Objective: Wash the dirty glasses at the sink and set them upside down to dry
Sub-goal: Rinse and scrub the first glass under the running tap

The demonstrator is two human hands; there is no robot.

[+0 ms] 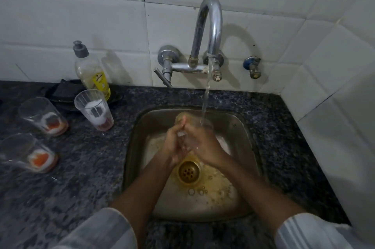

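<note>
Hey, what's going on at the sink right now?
A person is washing a clear glass in the steel sink, holding it between the left hand and right hand under the running tap. Three more glasses with reddish dregs stand upright on the dark counter to the left, still unwashed, next to a dish soap bottle. None is set upside down yet.

Both hands (188, 143) fill the middle of the steel sink (243, 127) under the running tap (209, 25). Left of the basin, three dirty glasses (93, 109) and a soap bottle (91, 70) crowd the granite desk (81, 188); its near-left stretch lies open.
</note>
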